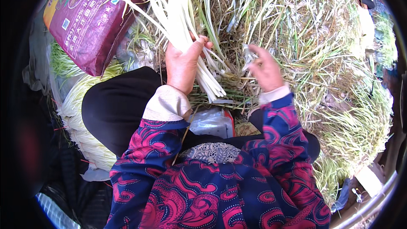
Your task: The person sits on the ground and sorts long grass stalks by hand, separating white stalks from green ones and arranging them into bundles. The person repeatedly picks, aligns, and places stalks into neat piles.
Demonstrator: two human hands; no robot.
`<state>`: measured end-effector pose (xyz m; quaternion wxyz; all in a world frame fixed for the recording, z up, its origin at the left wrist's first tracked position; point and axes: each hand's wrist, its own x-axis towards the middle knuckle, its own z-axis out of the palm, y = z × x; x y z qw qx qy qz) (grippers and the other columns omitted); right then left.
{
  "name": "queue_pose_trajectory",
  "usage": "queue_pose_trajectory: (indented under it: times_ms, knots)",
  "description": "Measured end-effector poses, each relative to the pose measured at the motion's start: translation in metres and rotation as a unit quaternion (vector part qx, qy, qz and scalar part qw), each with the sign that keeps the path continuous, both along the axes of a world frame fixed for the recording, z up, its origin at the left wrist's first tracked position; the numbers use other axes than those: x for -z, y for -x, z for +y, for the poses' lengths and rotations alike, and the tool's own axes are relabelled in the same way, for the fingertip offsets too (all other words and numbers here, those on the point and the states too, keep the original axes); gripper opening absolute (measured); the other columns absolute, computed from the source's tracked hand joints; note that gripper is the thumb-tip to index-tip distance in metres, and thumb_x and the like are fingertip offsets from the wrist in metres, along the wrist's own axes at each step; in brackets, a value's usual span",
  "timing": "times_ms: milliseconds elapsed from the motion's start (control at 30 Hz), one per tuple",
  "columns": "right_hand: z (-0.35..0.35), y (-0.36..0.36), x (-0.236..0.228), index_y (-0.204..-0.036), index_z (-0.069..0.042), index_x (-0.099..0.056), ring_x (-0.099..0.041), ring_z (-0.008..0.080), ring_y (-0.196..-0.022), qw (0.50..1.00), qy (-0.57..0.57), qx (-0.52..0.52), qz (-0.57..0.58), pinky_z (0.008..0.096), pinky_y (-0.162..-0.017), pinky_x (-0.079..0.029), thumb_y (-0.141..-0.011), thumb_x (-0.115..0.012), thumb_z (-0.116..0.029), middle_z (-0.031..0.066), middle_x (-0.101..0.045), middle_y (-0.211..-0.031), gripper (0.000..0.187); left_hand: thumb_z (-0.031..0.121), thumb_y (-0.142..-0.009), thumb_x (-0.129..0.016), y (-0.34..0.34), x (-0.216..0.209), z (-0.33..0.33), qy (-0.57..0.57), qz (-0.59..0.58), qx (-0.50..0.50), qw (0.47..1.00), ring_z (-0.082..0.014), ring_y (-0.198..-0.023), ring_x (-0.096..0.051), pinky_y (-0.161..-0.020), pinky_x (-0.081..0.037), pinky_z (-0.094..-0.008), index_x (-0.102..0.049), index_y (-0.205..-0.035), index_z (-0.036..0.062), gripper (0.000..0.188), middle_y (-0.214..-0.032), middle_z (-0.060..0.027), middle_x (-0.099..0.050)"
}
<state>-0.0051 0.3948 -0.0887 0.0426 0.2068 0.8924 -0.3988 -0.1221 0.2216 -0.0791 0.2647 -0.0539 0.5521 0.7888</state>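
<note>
My left hand [182,65] is wrapped round a bunch of long white chive-like stalks [180,21]. Their cut-looking white ends [214,91] point down toward my lap, and the thin tops fan out away from me. To the right of the bunch, apart from it, my right hand [266,70] is smeared by motion. Its fingers are curled, with a whitish wisp [247,57] at the fingertips that is too blurred to name. Beneath both hands lies a wide heap of loose green and dry straw-coloured leaves [296,38].
A purple printed sack [95,21] lies at the far left. Tied bundles of pale stalks [82,118] are stacked beside my left knee [116,106]. Clear plastic [210,121] with a red edge sits between my legs. More green stalks [356,131] are spread at the right.
</note>
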Motion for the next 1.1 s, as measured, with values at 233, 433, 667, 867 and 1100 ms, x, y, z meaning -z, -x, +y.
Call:
queue_pose_trajectory:
  times_ms: [233, 433, 667, 867, 1100]
  knots:
    - [-0.04, 0.012, 0.008, -0.094, -0.006, -0.052, -0.047, 0.0135, -0.062, 0.99, 0.119, -0.044, 0.061, 0.0234, -0.058, -0.04, -0.067, -0.059, -0.008, 0.0058, -0.049, -0.091, 0.027, 0.006, -0.076, -0.051, 0.006, 0.001, -0.011, -0.028, -0.017, 0.009, 0.999, -0.0127, -0.071, -0.055, -0.059, -0.041, -0.0227, -0.049, -0.085, 0.002, 0.01, -0.077, -0.0062, -0.055]
    - [-0.022, 0.008, 0.031, -0.084, -0.004, -0.051, -0.046, 0.0171, -0.072, 0.977, 0.198, -0.074, 0.01, 0.0262, -0.066, -0.037, -0.071, -0.056, -0.014, 0.0051, -0.049, -0.078, 0.016, 0.007, -0.076, -0.052, 0.004, -0.011, -0.009, -0.044, -0.005, 0.031, 0.999, -0.0129, -0.072, -0.055, -0.059, -0.04, -0.0218, -0.049, -0.085, 0.0018, 0.011, -0.078, -0.0057, -0.055]
    - [0.025, -0.011, 0.038, -0.089, -0.002, -0.048, -0.048, 0.0248, -0.086, 0.978, -0.161, -0.065, -0.116, 0.0332, -0.075, -0.038, -0.075, -0.051, -0.013, 0.011, -0.05, -0.091, 0.018, 0.005, -0.076, -0.054, 0.009, -0.013, -0.008, -0.023, 0.045, -0.062, 0.997, -0.0143, -0.067, -0.058, -0.056, -0.045, -0.0218, -0.05, -0.08, 0.0005, 0.008, -0.073, -0.0067, -0.056]
    - [0.097, -0.08, 0.069, -0.097, 0.0, -0.047, -0.051, 0.0363, -0.081, 0.949, -0.189, 0.099, -0.231, 0.0374, -0.07, -0.041, -0.078, -0.046, -0.021, 0.0212, -0.054, -0.086, 0.028, 0.004, -0.076, -0.053, 0.024, -0.02, -0.018, -0.04, 0.074, -0.14, 0.987, -0.0156, -0.068, -0.058, -0.056, -0.045, -0.0235, -0.047, -0.081, 0.0012, 0.009, -0.074, -0.0068, -0.055]
    - [0.181, -0.176, 0.099, -0.096, -0.002, -0.05, -0.052, 0.0352, -0.082, 0.885, -0.21, 0.302, -0.284, 0.0376, -0.071, -0.041, -0.075, -0.05, -0.021, 0.0231, -0.054, -0.087, 0.029, 0.005, -0.076, -0.053, 0.033, -0.03, -0.032, -0.02, 0.059, -0.183, 0.981, -0.0152, -0.067, -0.057, -0.057, -0.045, -0.0229, -0.047, -0.083, 0.0019, 0.01, -0.075, -0.0066, -0.054]
